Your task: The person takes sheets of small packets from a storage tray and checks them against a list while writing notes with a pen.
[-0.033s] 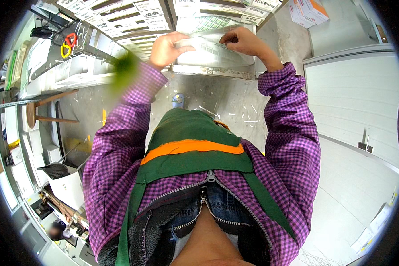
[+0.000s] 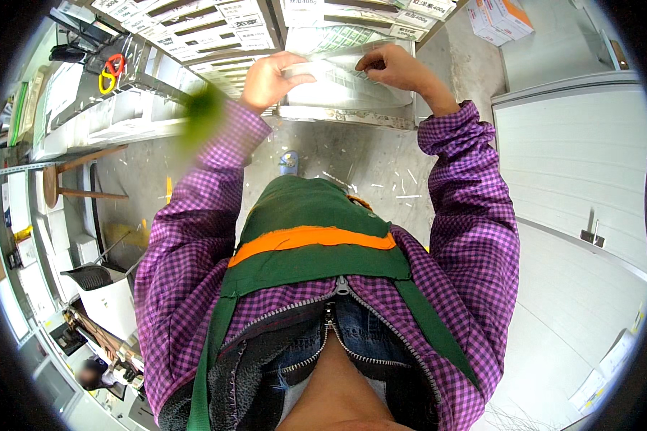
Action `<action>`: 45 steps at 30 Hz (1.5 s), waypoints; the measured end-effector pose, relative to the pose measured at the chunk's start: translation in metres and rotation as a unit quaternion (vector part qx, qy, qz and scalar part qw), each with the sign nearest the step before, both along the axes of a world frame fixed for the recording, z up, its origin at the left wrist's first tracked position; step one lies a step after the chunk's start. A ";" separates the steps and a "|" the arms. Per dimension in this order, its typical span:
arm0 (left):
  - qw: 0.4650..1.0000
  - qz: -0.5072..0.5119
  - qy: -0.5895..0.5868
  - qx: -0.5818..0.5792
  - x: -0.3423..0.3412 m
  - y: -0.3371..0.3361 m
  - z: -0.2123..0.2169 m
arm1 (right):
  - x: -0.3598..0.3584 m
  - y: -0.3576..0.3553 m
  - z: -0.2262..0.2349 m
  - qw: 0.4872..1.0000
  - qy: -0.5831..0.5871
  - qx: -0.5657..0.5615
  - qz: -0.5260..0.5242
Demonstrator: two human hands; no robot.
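Both my hands are at the far side, in front of a rack of labelled slots. Between them stretches a clear, shiny plastic sheet [image 2: 334, 80]; whether it is a flat film or a bag, I cannot tell. My left hand [image 2: 268, 80] grips its left part, with the thumb below and the fingers above. At the right part, my right hand [image 2: 397, 67] is closed in a pinch on the plastic. Under the sheet lies a pale metal-edged ledge [image 2: 345, 115]. Some green-printed material [image 2: 341, 36] shows behind the plastic.
Labelled rack slots [image 2: 230, 32] rise at the far left. Scissors [image 2: 111, 74] with red and yellow handles hang nearby. A wooden stool [image 2: 52, 187] and white bin [image 2: 111, 302] stand left. Paper scraps [image 2: 408, 196] litter the floor. A carton [image 2: 497, 21] sits far right. Another person [image 2: 93, 373] is lower left.
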State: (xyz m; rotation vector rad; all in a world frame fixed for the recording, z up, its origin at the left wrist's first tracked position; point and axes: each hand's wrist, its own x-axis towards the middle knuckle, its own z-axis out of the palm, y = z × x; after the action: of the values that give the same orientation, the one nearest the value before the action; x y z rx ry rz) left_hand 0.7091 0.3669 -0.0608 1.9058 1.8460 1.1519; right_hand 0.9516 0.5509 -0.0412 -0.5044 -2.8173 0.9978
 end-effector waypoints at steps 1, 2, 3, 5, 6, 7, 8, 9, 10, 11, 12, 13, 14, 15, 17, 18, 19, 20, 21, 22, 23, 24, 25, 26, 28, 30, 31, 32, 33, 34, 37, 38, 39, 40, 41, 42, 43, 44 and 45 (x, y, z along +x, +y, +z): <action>1.000 0.004 0.012 0.000 0.000 0.000 0.000 | 0.000 0.001 -0.002 1.000 0.004 0.006 0.002; 1.000 0.007 0.023 -0.001 0.000 0.001 0.001 | -0.001 -0.001 -0.001 1.000 0.002 0.013 -0.001; 1.000 0.009 0.027 -0.008 0.000 0.001 0.002 | -0.002 -0.005 0.000 1.000 -0.001 0.021 -0.003; 0.999 0.017 0.034 -0.022 0.002 0.001 0.003 | -0.002 -0.013 0.000 0.999 0.013 0.028 -0.010; 0.999 0.013 0.041 -0.009 0.001 0.001 0.003 | -0.001 -0.017 -0.003 0.999 0.030 0.028 -0.014; 0.999 0.010 0.047 0.004 0.000 0.001 0.002 | 0.001 -0.020 -0.007 0.998 0.048 0.028 -0.018; 0.998 0.005 0.054 0.017 0.000 0.001 0.001 | 0.003 -0.023 -0.009 0.998 0.057 0.034 -0.013; 0.999 0.004 0.045 0.010 0.000 0.002 0.001 | 0.006 -0.026 -0.012 0.997 0.067 0.041 -0.007; 0.999 0.004 0.035 0.004 0.001 0.002 0.001 | 0.008 -0.027 -0.015 0.996 0.077 0.047 -0.002; 1.000 0.004 0.026 -0.004 0.002 0.002 0.001 | 0.010 -0.027 -0.020 0.995 0.082 0.065 0.000; 0.999 -0.002 0.031 0.012 0.002 0.002 0.001 | 0.012 -0.027 -0.024 0.993 0.086 0.083 0.002; 0.999 -0.009 0.036 0.027 0.003 0.002 0.000 | 0.013 -0.027 -0.028 0.991 0.090 0.100 0.003; 0.998 -0.016 0.041 0.042 0.003 0.002 -0.001 | 0.013 -0.028 -0.028 0.990 0.086 0.112 -0.006; 0.998 -0.021 0.050 0.043 0.002 0.002 -0.002 | 0.014 -0.030 -0.029 0.989 0.082 0.124 -0.016; 0.996 -0.034 0.067 0.047 0.002 0.002 -0.001 | 0.015 -0.037 -0.027 0.988 0.080 0.126 -0.045; 0.994 -0.036 0.097 0.043 0.005 0.001 0.002 | 0.015 -0.041 -0.023 0.988 0.081 0.117 -0.065; 0.990 -0.038 0.127 0.039 0.009 -0.002 0.006 | 0.016 -0.043 -0.021 0.987 0.082 0.108 -0.085; 0.986 -0.039 0.158 0.035 0.013 -0.003 0.011 | 0.017 -0.044 -0.020 0.986 0.094 0.115 -0.080; 0.985 -0.036 0.164 0.036 0.017 -0.002 0.011 | 0.017 -0.044 -0.019 0.984 0.106 0.121 -0.075; 0.984 -0.034 0.169 0.038 0.020 -0.001 0.011 | 0.017 -0.044 -0.019 0.982 0.118 0.128 -0.069; 0.983 -0.033 0.175 0.040 0.023 0.000 0.010 | 0.018 -0.043 -0.023 0.981 0.117 0.143 -0.065; 0.985 -0.027 0.161 0.064 0.023 0.003 0.007 | 0.018 -0.042 -0.030 0.979 0.116 0.159 -0.061; 0.985 -0.023 0.155 0.066 0.022 0.005 0.007 | 0.018 -0.040 -0.035 0.976 0.115 0.174 -0.057; 0.986 -0.016 0.150 0.066 0.020 0.006 0.006 | 0.016 -0.046 -0.032 0.972 0.112 0.195 -0.063; 0.987 -0.010 0.144 0.066 0.019 0.007 0.004 | 0.016 -0.061 -0.023 0.963 0.106 0.237 -0.078; 0.987 -0.009 0.145 0.067 0.019 0.008 0.004 | 0.016 -0.062 -0.027 0.958 0.102 0.256 -0.074; 0.987 -0.008 0.148 0.065 0.020 0.008 0.005 | 0.017 -0.062 -0.029 0.956 0.100 0.266 -0.071; 0.986 -0.008 0.152 0.063 0.021 0.008 0.006 | 0.016 -0.058 -0.031 0.957 0.101 0.260 -0.081; 0.986 -0.007 0.156 0.061 0.022 0.007 0.008 | 0.013 -0.052 -0.034 0.958 0.101 0.254 -0.090; 0.984 -0.008 0.163 0.066 0.023 0.007 0.011 | 0.012 -0.048 -0.035 0.958 0.101 0.248 -0.099; 0.981 -0.006 0.181 0.075 0.025 0.005 0.024 | 0.007 -0.051 -0.006 0.951 0.131 0.260 -0.105; 0.980 -0.005 0.186 0.076 0.026 0.003 0.028 | 0.007 -0.053 0.003 0.954 0.122 0.255 -0.103; 0.979 -0.004 0.191 0.077 0.028 0.001 0.034 | 0.008 -0.056 0.010 0.956 0.112 0.250 -0.102; 0.976 -0.023 0.198 0.087 0.030 0.000 0.040 | 0.009 -0.059 0.016 0.959 0.103 0.245 -0.100; 0.973 -0.041 0.205 0.095 0.032 -0.003 0.048 | 0.011 -0.064 0.020 0.962 0.095 0.240 -0.091; 0.970 -0.060 0.212 0.104 0.034 -0.006 0.052 | 0.013 -0.069 0.024 0.965 0.087 0.235 -0.082; 0.967 -0.075 0.221 0.098 0.037 -0.009 0.054 | 0.015 -0.075 0.026 0.967 0.078 0.229 -0.072; 0.964 -0.091 0.231 0.094 0.040 -0.013 0.056 | 0.018 -0.082 0.028 0.973 0.084 0.207 -0.062; 0.961 -0.107 0.240 0.089 0.042 -0.017 0.058 | 0.022 -0.091 0.030 0.977 0.089 0.185 -0.052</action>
State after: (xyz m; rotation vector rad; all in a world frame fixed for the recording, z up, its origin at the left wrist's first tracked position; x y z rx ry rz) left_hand 0.7512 0.3500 -0.0029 2.5993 1.7294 0.8605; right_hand 0.9738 0.4598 -0.0114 -0.4826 -2.6898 0.4565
